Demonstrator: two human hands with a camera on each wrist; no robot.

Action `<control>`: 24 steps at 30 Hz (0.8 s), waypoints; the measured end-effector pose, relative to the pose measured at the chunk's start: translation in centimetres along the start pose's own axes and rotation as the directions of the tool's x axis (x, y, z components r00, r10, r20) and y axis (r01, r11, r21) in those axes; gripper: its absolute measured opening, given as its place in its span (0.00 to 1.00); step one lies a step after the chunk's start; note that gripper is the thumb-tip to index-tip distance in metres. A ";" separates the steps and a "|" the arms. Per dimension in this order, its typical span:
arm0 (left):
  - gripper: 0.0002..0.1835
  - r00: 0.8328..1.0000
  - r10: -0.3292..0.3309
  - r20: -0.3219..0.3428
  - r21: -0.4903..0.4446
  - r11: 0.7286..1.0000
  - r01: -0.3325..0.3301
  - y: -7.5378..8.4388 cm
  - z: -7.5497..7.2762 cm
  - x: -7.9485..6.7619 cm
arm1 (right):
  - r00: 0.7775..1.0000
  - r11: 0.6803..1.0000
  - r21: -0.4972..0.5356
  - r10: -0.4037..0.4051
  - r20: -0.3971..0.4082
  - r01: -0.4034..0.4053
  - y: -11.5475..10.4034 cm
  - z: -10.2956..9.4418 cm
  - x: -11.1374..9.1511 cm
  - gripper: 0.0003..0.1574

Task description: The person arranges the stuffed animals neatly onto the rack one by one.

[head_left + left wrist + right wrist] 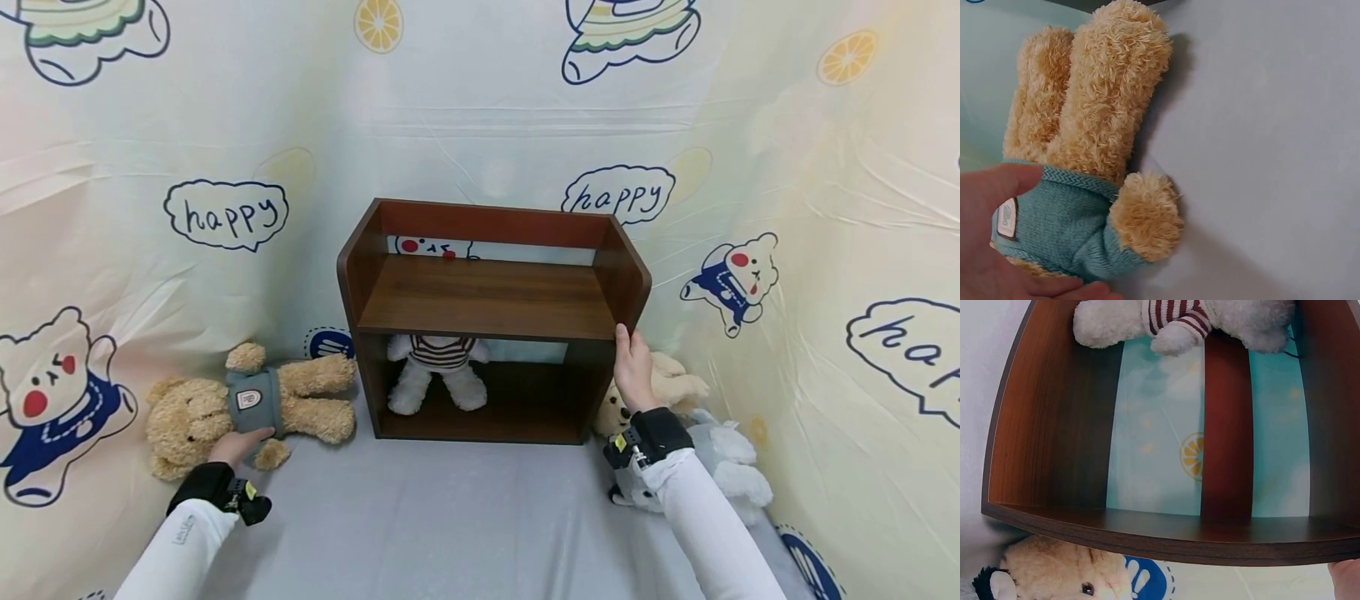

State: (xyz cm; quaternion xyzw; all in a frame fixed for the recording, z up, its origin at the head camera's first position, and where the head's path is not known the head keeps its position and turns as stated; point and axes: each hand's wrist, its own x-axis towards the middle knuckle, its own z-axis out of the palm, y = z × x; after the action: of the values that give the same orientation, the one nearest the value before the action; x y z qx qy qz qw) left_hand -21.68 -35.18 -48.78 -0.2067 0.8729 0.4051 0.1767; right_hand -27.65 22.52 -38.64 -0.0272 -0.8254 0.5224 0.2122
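Lying sideways, lower left of the frame: tan bear, head left, legs toward the shelf. Left hand nearer, grip spread wide at its blue shirt; right hand holds the shelf's right edge.

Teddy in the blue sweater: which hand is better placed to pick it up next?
Left looks better: the left hand is at the teddy, thumb over its sweater, while the right hand is across at the side of the shelf.
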 end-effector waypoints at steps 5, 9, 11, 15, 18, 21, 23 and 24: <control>0.56 0.999 -0.041 -0.011 -0.105 0.994 0.040 -0.6 0.5 0.3 | 1.000 1.000 0.007 0.001 0.023 -0.001 0.1 0.0 -0.1 0.34; 0.58 0.998 -0.067 -0.004 -0.172 0.983 0.065 -0.9 0.8 0.7 | 1.000 1.000 0.013 0.005 0.027 -0.005 0.0 -0.1 -0.2 0.33; 0.59 0.996 -0.086 -0.005 -0.194 0.978 0.084 -1.0 1.0 1.1 | 1.000 1.000 0.013 0.004 0.022 -0.005 0.0 -0.1 -0.2 0.33; 0.64 0.992 -0.121 -0.027 -0.242 0.964 0.111 -1.5 1.5 1.6 | 1.000 1.000 0.020 0.001 0.017 -0.002 0.0 -0.1 -0.1 0.32; 0.66 0.988 -0.139 -0.064 -0.301 0.947 0.114 -1.7 1.9 1.8 | 1.000 1.000 0.019 0.002 0.016 -0.002 0.1 -0.1 -0.1 0.32; 0.65 0.980 -0.172 -0.100 -0.359 0.925 0.125 -1.7 2.3 2.0 | 1.000 1.000 0.014 0.004 0.012 -0.004 0.1 -0.1 -0.1 0.32; 0.64 0.973 -0.194 -0.122 -0.389 0.912 0.133 -1.8 2.5 2.2 | 1.000 1.000 0.008 0.000 0.010 0.000 0.1 -0.1 0.0 0.32; 0.64 0.971 -0.203 -0.129 -0.400 0.906 0.136 -1.8 2.6 2.3 | 1.000 1.000 0.006 -0.002 0.012 0.002 0.1 -0.1 0.0 0.32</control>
State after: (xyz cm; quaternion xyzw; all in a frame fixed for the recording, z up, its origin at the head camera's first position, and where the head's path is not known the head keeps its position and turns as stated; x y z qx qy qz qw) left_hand -22.40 -34.71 -52.58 -0.3463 0.7655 0.5343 0.0927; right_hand -27.59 22.66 -38.74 -0.0228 -0.8250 0.5250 0.2080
